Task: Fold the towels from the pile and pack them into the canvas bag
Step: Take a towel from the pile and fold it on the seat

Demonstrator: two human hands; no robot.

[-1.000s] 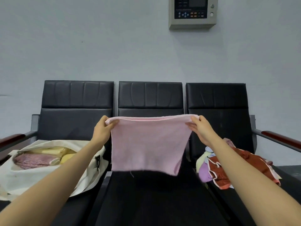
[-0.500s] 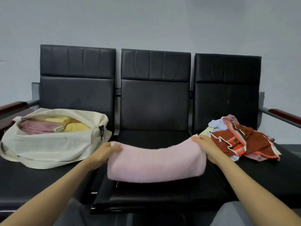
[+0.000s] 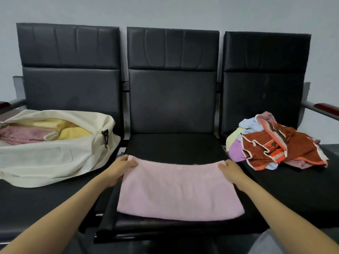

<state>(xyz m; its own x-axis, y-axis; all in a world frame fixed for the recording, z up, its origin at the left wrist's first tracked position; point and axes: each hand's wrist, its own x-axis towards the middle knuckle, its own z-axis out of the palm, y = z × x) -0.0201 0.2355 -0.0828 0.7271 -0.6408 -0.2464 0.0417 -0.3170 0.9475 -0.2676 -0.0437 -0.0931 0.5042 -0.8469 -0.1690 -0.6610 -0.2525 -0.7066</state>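
In your head view, the flat pink terry towel [image 3: 179,191] lies at lower centre of the frame on the middle black padded seat [image 3: 174,145]. Your left hand [image 3: 117,169] pinches its far left corner, thumb on top. Your right hand [image 3: 232,170] pinches the far right corner the same way. At middle left sits the open cream canvas bag [image 3: 45,158], with yellow and mauve folded towels [image 3: 73,132] inside. At middle right lies the jumbled pile of coloured towels [image 3: 278,147].
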